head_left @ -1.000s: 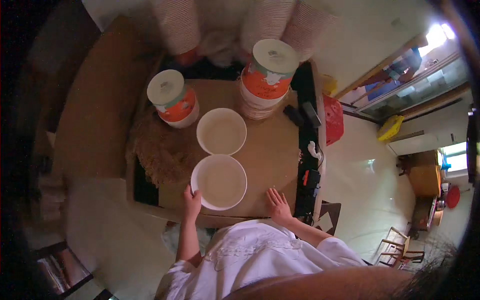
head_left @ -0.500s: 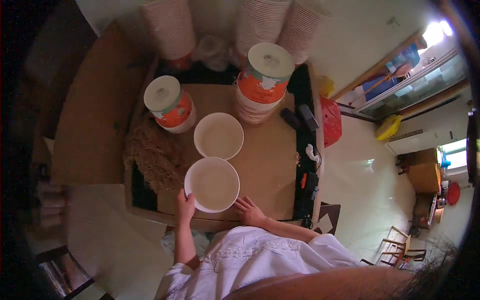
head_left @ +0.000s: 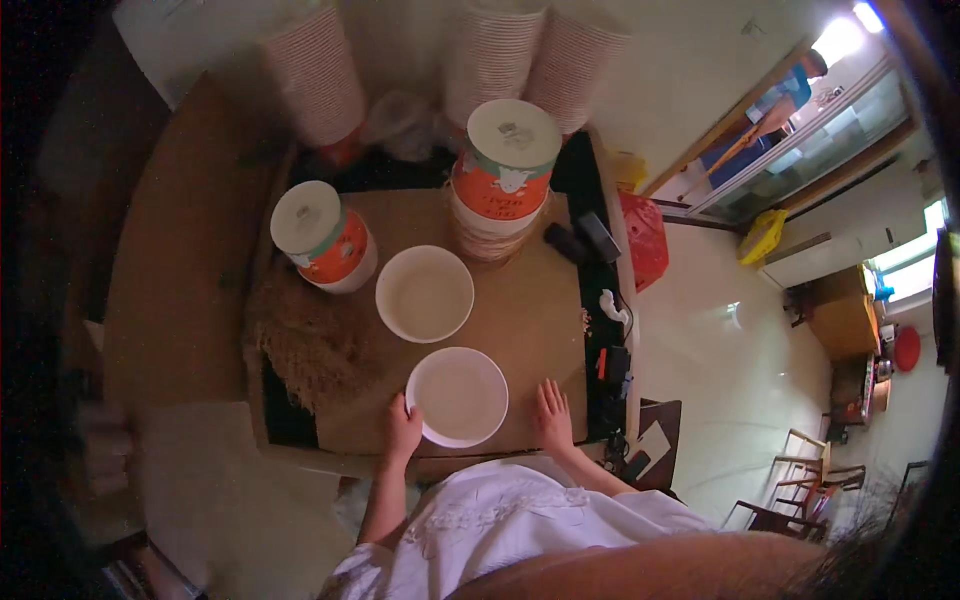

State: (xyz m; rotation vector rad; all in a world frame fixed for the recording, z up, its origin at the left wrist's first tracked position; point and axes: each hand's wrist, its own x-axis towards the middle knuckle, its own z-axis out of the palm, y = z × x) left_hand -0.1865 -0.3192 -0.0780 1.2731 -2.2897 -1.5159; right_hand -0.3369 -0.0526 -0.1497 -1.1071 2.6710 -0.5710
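Observation:
A round white paper bowl [head_left: 457, 398] stands near the front edge of the table. My left hand [head_left: 403, 428] is closed on its left rim, thumb at the inside edge. To the right of it, my right hand [head_left: 553, 415] lies open on the brown cardboard [head_left: 540, 335], fingers stretched out and holding nothing. Just beyond the held bowl is a second white paper bowl [head_left: 424, 294]. Two upturned orange-and-green printed paper tubs stand behind: a short one [head_left: 338, 250] at left and a taller stack [head_left: 503, 190] at right.
Tall stacks of paper tubs [head_left: 318, 85] line the back wall. Brown fibrous material [head_left: 310, 335] lies at left. Dark devices [head_left: 598, 238], a crumpled white tissue [head_left: 612, 306] and cables line the right edge. A red bag [head_left: 643, 240] hangs beside it; a person [head_left: 780, 105] stands beyond the doorway.
The near bowl has moved to the right with my left hand on it, farther from the second bowl. My right hand has shifted right, away from the bowl.

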